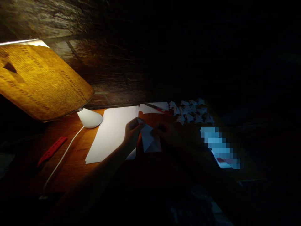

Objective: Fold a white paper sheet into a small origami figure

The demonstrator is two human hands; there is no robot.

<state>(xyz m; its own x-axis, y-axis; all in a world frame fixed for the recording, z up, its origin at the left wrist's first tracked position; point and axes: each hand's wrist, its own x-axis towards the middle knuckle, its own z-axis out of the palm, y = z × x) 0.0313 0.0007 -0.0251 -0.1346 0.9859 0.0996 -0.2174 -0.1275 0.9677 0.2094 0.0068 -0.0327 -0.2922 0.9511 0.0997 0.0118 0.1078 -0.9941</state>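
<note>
A small white sheet of paper point(150, 142) with crossing fold creases is held up over the wooden table. My left hand point(132, 129) pinches its upper left corner between thumb and fingers. On the other side, my right hand point(167, 133) lies in deep shadow, its fingers curled at the paper's upper right edge; the exact grip is hard to see. Left of the paper, partly behind my left hand, lies a stack of large white sheets point(113, 131).
A lamp with a printed shade point(47, 83) stands at the left. Nearby is a red perforated strip point(53, 150). Behind lie smaller white sheets point(150, 108), a red-handled bladed tool point(162, 110) and several folded paper figures point(188, 113). A lit phone point(221, 161) is at right.
</note>
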